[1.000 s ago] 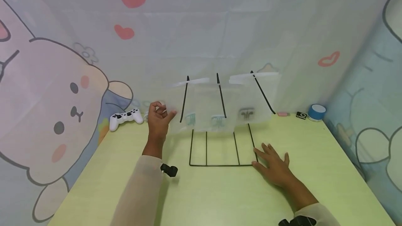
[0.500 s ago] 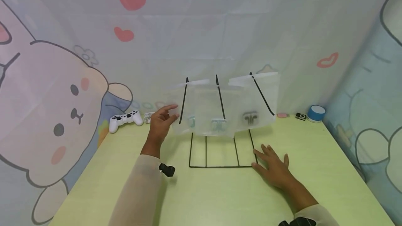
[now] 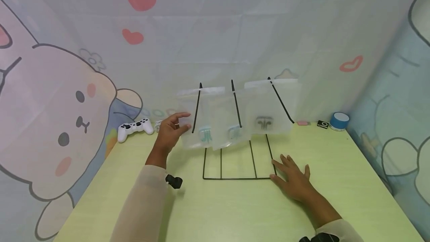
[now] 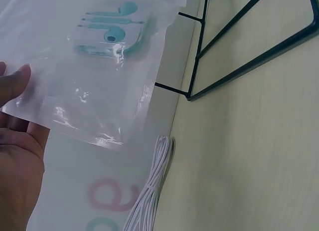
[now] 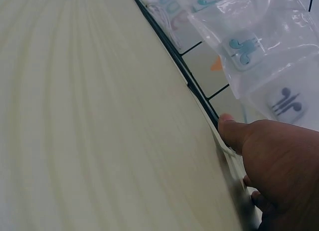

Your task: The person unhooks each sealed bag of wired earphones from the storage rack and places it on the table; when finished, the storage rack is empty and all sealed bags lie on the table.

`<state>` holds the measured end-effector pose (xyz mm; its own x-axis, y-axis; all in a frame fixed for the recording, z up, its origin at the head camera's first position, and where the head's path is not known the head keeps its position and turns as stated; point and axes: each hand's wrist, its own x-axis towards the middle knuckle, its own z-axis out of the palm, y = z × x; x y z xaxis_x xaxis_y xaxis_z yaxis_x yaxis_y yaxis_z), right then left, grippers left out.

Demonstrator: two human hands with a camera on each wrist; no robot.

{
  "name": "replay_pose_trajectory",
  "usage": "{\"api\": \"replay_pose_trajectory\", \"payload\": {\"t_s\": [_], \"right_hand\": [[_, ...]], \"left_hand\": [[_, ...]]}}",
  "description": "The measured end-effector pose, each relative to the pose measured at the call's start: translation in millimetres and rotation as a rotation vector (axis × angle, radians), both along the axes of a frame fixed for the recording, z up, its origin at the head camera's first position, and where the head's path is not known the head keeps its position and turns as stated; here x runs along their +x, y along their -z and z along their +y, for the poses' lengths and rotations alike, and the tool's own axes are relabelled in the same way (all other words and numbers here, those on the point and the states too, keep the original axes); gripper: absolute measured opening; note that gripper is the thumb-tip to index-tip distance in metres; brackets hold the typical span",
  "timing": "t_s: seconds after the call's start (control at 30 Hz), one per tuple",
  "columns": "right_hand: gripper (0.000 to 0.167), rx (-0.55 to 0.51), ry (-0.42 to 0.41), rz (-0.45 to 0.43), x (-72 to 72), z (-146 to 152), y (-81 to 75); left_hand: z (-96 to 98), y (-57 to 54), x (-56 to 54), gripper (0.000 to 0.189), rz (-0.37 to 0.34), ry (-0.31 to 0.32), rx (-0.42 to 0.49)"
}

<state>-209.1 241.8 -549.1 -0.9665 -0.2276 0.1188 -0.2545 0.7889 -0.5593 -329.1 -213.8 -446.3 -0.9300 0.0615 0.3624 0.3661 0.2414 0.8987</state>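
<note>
A black wire rack (image 3: 238, 178) stands on the table, and a frosted plastic bag hangs from each of its three prongs. The left bag (image 3: 203, 117) and middle bag (image 3: 221, 122) hold teal earphones in clear cases; the right bag (image 3: 256, 102) holds dark ones. At the left bag's outer edge is my left hand (image 3: 168, 133), thumb in front and fingers behind, with a gap between them. Teal earphones (image 4: 114, 34) show through that bag in the left wrist view. My right hand (image 3: 293, 179), fingers spread, rests at the rack's front right corner, thumb touching the wire.
A white game controller (image 3: 135, 128) and a coiled white cable (image 4: 149, 196) lie at the back left. Along the back right are a pink item (image 3: 302, 123), a small black device (image 3: 322, 124) and a blue-and-white round container (image 3: 339, 121). A printed cloth hangs behind.
The left thumb and fingers have parted, and the left hand has shifted slightly down. All three bags have swung a little on their prongs. My right hand stays in place.
</note>
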Motion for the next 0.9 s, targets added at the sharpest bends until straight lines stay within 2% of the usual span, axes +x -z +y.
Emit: {"api": "replay_pose_trajectory", "payload": {"t_s": [0.2, 0.33, 0.57, 0.77, 0.9], "right_hand": [[0.064, -0.011, -0.01, -0.005, 1.0, -0.7, -0.1], [0.064, -0.007, -0.01, 0.006, 0.4, -0.3, 0.8], [0.064, -0.002, -0.007, 0.004, -0.7, 2.2, 2.0], [0.064, -0.009, -0.006, 0.001, -0.2, 2.3, 1.3], [0.064, -0.004, -0.007, -0.001, 0.1, 2.2, 1.6]], "left_hand": [[-3.7, 0.7, 4.2, 0.038, 0.006, -0.008, -0.018], [-6.9, -3.2, 9.7, 0.037, 0.023, 0.004, -0.033], [-12.4, -8.3, 19.7, 0.037, 0.08, 0.028, -0.05], [-17.5, -12.8, 33.5, 0.036, 0.119, 0.035, -0.096], [-23.5, -21.9, 46.1, 0.037, 0.149, 0.049, -0.168]]}}
